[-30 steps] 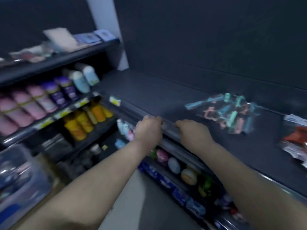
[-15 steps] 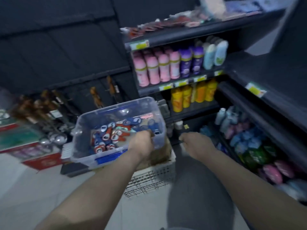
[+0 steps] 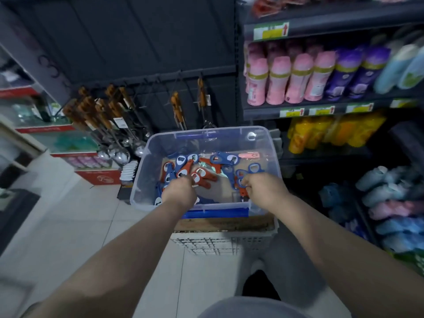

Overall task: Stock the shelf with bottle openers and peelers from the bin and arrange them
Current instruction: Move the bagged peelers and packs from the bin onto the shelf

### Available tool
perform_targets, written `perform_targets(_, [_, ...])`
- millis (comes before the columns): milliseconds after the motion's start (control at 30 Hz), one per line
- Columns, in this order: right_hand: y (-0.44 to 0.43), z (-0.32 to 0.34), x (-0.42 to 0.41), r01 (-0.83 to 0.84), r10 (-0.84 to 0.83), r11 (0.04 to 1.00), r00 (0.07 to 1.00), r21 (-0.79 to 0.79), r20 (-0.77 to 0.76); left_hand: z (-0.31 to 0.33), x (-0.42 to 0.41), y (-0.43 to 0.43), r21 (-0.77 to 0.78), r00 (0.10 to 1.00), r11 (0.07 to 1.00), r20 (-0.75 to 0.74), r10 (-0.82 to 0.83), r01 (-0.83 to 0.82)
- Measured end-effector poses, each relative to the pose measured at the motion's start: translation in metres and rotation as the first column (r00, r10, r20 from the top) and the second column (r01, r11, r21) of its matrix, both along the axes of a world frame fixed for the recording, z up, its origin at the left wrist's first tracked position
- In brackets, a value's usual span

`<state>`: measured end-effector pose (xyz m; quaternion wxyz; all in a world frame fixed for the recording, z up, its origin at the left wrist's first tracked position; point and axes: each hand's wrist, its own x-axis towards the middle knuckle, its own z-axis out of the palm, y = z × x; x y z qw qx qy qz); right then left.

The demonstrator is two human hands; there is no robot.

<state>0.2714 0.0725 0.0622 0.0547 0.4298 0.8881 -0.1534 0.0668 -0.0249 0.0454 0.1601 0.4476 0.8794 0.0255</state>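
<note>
Left hand: dropped into clear bin, 12 o'clock; grip unseen.
Right hand: also inside, pinching blue bottle openers.
Progress: bin far from emptied.

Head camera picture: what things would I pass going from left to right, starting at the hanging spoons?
First the hanging ladles → clear bin holding bottle openers → yellow bottles.

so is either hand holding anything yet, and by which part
Cannot tell: left hand and right hand are down among red and blue plastic bottle openers in the clear plastic bin, fingertips hidden behind the knuckles.
</note>
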Motion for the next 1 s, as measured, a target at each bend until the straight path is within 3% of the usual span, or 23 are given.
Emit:
perform_targets(167, [0.05,-0.02,-0.033,-0.078,0.081,0.994,0.996,-0.074,0.043,-0.008,-0.014,0.033,-0.097,0.999,0.994,0.009,0.047,-0.046])
perform_targets(467, [0.087,-0.064,-0.105,-0.285,0.309,0.949,0.928,-0.135,0.207,-0.022,-0.03,0.032,-0.081,0.977,0.98,0.1,0.189,-0.181])
perform_targets(767, [0.088,-0.091,-0.138,-0.106,0.132,0.988,0.955,-0.111,0.267,-0.04,-0.066,0.024,-0.124,0.978,0.983,0.146,0.152,-0.135])
perform_targets(900, [0.078,-0.091,-0.137,-0.076,0.127,0.973,0.965,-0.22,0.231,-0.04,-0.082,0.042,-0.114,0.986,0.992,0.153,0.07,-0.053])
perform_targets(1000, [0.082,-0.078,-0.121,0.016,0.03,0.972,0.981,-0.235,0.194,-0.042,-0.094,0.069,-0.082,0.984,0.996,0.177,-0.014,0.029])
